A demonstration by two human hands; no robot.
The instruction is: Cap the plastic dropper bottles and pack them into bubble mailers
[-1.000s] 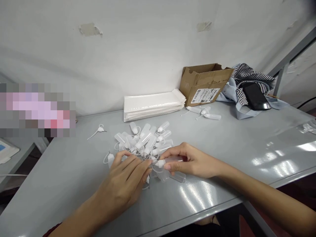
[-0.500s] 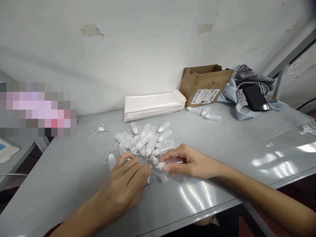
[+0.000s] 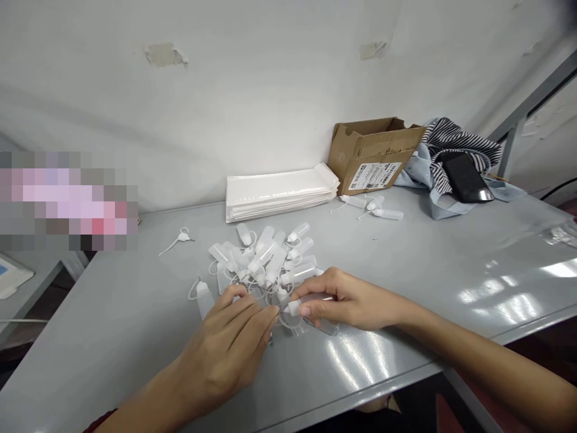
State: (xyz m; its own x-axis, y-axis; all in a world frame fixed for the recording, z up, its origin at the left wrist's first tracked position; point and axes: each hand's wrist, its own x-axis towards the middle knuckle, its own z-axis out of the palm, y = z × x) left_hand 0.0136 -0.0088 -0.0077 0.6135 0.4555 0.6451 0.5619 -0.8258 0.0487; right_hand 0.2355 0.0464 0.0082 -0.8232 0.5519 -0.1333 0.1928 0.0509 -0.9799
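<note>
My right hand [image 3: 345, 300] grips a small clear squeeze bottle [image 3: 294, 308] between thumb and fingers. The bottle lies sideways, its white nozzle pointing left at my other hand. My left hand [image 3: 232, 343] is closed in a pinch right at the nozzle's tip. Whatever sits between those fingertips is hidden, though a thin white strap curves below the nozzle. Behind and under both hands spreads a pile of similar bottles [image 3: 274, 264] with white tops and looped straps. One bottle [image 3: 204, 297] lies just left of my left hand, partly covered by it.
Against the wall rests a stack of white padded envelopes [image 3: 279, 192]. An open cardboard box [image 3: 374, 159] stands beside it, with several bottles [image 3: 388, 214] in front. Farther right are bunched cloth [image 3: 451, 135] and a black phone [image 3: 469, 177]. A loose white cap with strap [image 3: 183, 237] lies left.
My hands hold nearly the same pose. The nozzle tip and my left fingertips are slightly closer together, and the right-hand bottle has shifted a little left.
</note>
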